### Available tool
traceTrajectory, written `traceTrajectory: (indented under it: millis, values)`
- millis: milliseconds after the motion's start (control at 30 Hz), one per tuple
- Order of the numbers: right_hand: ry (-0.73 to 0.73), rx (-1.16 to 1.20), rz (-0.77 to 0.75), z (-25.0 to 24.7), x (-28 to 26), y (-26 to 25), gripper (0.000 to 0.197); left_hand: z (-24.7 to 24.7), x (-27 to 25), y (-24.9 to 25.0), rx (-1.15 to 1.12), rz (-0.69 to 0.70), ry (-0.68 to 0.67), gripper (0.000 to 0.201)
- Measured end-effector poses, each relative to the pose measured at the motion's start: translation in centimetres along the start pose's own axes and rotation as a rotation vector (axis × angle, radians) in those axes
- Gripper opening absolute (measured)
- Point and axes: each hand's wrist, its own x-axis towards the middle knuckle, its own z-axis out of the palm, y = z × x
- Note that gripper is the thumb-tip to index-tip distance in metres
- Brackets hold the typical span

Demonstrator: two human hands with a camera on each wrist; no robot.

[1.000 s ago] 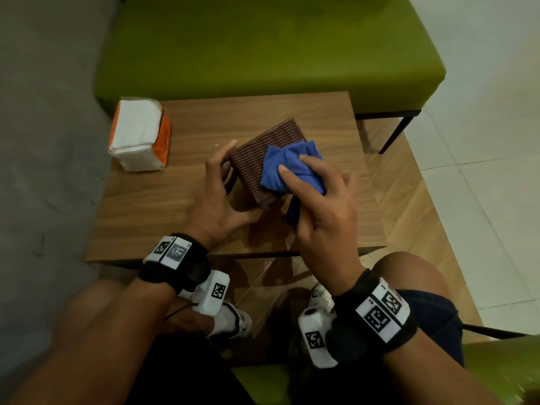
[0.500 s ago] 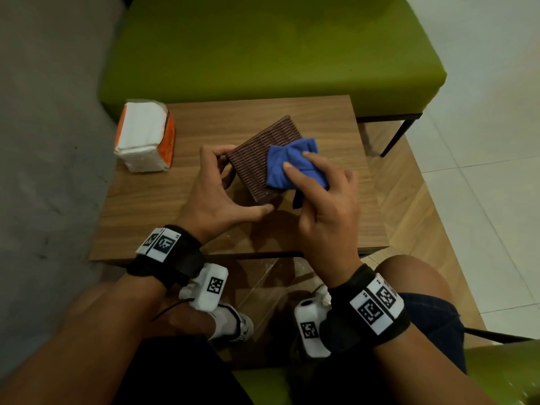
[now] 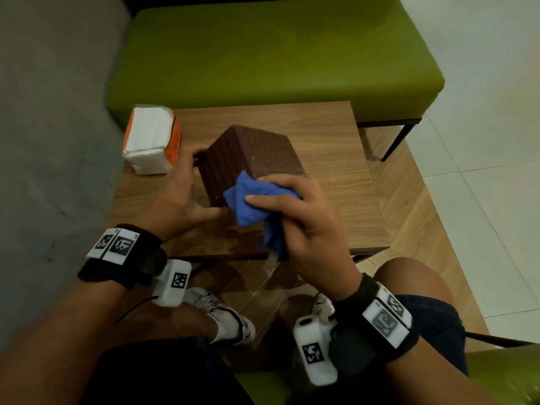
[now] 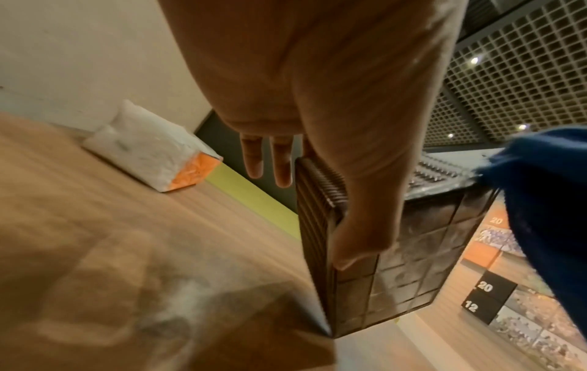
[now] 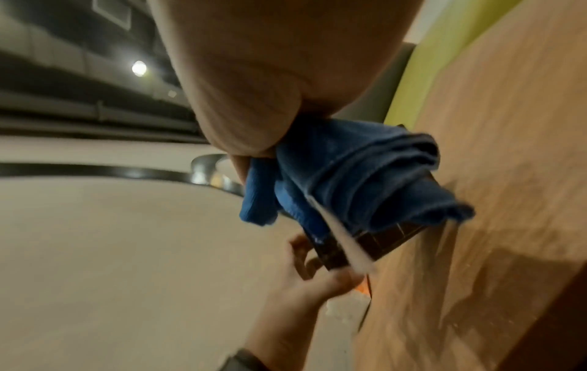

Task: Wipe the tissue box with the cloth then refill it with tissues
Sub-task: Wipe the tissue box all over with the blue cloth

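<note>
The brown ribbed tissue box (image 3: 251, 153) stands tilted on the wooden table (image 3: 336, 171). My left hand (image 3: 193, 185) grips its left side, thumb on the near face and fingers round the far edge. The left wrist view shows the thumb (image 4: 359, 226) pressed on the box (image 4: 413, 251). My right hand (image 3: 292, 206) holds the bunched blue cloth (image 3: 251, 203) against the box's near lower corner. In the right wrist view the cloth (image 5: 349, 175) covers most of the box (image 5: 387, 238). A white and orange tissue pack (image 3: 150, 138) lies at the table's back left.
A green bench seat (image 3: 263, 54) runs behind the table. A grey wall is on the left and pale floor tiles (image 3: 482, 185) on the right. My knees and shoes are below the table's near edge.
The box has been turned and tipped up, so another ribbed face now shows. My right hand has drawn the cloth from the upper face down to the near corner. My left hand regripped the left side.
</note>
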Motion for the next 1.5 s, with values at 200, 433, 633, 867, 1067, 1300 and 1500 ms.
traceTrajectory:
  millis: [200, 433, 633, 867, 1067, 1300, 1500]
  values:
    - [0.518, 0.040, 0.415, -1.6, -1.3, 4.7, 0.047, 1.4, -1.4, -2.3, 0.091, -0.027, -0.006, 0.122]
    - [0.348, 0.128, 0.511, -0.7, 0.6, 8.0, 0.042, 2.8, -1.2, -0.7, -0.051, -0.141, -0.079, 0.131]
    - [0.322, -0.111, 0.237, -1.4, 0.1, 7.3, 0.048, 4.1, -1.3, 0.0, -0.120, -0.169, -0.048, 0.111]
    - [0.294, -0.418, 0.111, 1.2, -1.4, 6.0, 0.042, 5.2, -0.5, 0.7, -0.085, -0.137, -0.022, 0.103]
    - [0.385, -0.393, 0.192, 0.7, -1.2, 6.2, 0.043, 5.2, -0.4, 0.6, -0.106, -0.134, -0.031, 0.104]
    - [0.247, -0.360, 0.167, -0.2, -1.7, 6.2, 0.041, 5.2, -0.6, 0.7, -0.135, -0.131, -0.039, 0.102]
    - [0.131, -0.465, 0.034, 1.5, -2.5, 4.8, 0.036, 5.3, -0.5, 0.8, -0.152, -0.134, -0.059, 0.103]
